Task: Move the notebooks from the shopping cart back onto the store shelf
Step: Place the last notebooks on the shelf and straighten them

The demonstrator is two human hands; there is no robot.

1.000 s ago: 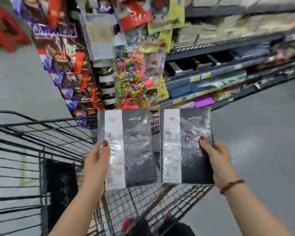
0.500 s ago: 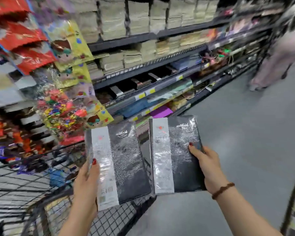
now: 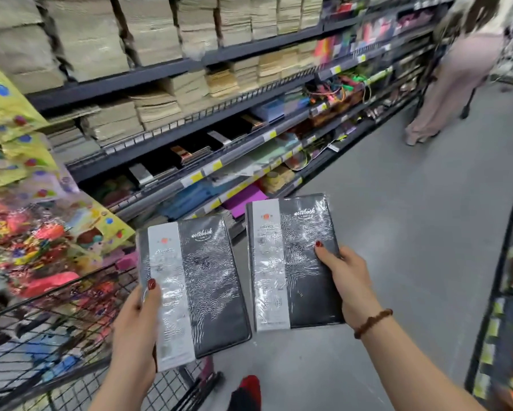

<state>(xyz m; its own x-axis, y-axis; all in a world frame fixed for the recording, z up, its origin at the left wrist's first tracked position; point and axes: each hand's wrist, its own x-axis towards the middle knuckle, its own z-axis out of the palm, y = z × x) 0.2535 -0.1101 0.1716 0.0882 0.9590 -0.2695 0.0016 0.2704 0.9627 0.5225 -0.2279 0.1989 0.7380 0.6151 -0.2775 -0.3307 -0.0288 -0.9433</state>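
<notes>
I hold two black notebooks wrapped in shiny film, each with a silver band down its left side. My left hand [image 3: 136, 324] grips the left notebook [image 3: 208, 280] by its lower left edge, thumb on the cover. The right notebook [image 3: 291, 256] is gripped at its right edge by my right hand [image 3: 345, 280], thumb on the cover. Both are held up in front of me, side by side, above the wire shopping cart [image 3: 50, 336] at the lower left. The store shelf [image 3: 219, 149] with similar black notebooks lies ahead to the left.
Stacks of tan paper goods fill the upper shelves [image 3: 166, 34]. Colourful packets [image 3: 27, 226] hang at the left by the cart. A person [image 3: 457, 78] stands far up the grey aisle floor [image 3: 412, 218]. Another rack edge [image 3: 498, 292] runs along the right.
My view has swung right from the cart toward the shelving and aisle. Both notebooks stay gripped in my hands, side by side, and the cart has slid to the lower left.
</notes>
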